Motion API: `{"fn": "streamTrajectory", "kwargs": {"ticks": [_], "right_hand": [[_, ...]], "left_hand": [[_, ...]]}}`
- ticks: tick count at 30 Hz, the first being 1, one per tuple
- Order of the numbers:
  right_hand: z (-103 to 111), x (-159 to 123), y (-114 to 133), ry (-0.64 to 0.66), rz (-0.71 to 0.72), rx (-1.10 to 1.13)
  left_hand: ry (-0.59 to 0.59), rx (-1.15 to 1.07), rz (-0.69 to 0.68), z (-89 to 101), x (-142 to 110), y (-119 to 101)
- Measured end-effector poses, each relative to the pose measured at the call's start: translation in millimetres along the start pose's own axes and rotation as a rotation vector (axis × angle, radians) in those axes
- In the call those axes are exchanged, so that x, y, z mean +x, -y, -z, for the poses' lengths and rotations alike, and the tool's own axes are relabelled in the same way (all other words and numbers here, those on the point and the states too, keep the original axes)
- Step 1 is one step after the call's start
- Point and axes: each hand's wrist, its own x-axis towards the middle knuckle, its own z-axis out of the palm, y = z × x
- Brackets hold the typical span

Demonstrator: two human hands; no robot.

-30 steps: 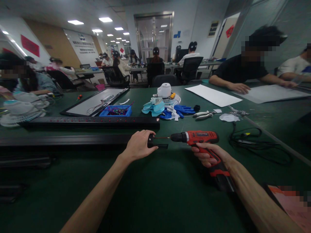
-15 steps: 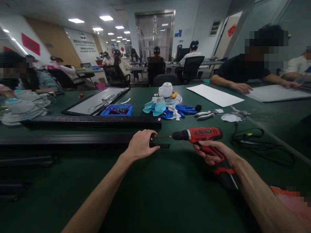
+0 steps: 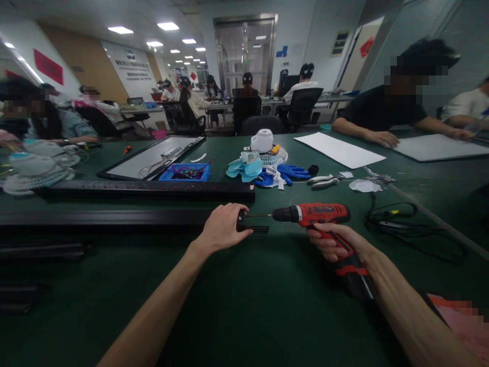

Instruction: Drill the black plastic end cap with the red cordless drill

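A long black bar (image 3: pixel 114 218) lies across the green table from the left. My left hand (image 3: pixel 223 228) is wrapped round its right end, thumb below and fingers over the top. In my right hand (image 3: pixel 336 239) is a red and black cordless drill (image 3: pixel 323 213), held level by its handle. Its long thin bit (image 3: pixel 260 215) points left and meets the end of the bar; the exact contact point is too small to make out. Under that end a slim slotted black piece (image 3: pixel 260 230) sticks out to the right.
Behind lie another black bar (image 3: pixel 153 190), a blue tray of wires (image 3: pixel 187 172), blue gloves (image 3: pixel 292 172), a white fan (image 3: pixel 263 142) and pliers (image 3: pixel 323 181). A black cable (image 3: pixel 412 224) is coiled at right. A person (image 3: pixel 385 107) sits across the table behind white sheets (image 3: pixel 338 149).
My hands, the bar and the drill hold almost the same position. The view has shifted very slightly. The person across at right has moved their head a little.
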Motion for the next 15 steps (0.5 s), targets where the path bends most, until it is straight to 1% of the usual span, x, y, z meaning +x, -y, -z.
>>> {"fn": "streamTrajectory", "kwargs": {"ticks": [6, 10, 15], "right_hand": [[-1, 0, 4, 0.008, 0.016, -0.033], [-3, -2, 10, -0.031, 0.041, -0.093], [-4, -2, 20, -0.087, 0.039, -0.176]], "left_hand": [[0.003, 0.009, 0.001, 0.8, -1, -1], [0.002, 0.007, -0.011, -1.1, -1, 1], [-0.032, 0.008, -0.005, -3.9, -1, 2]]}}
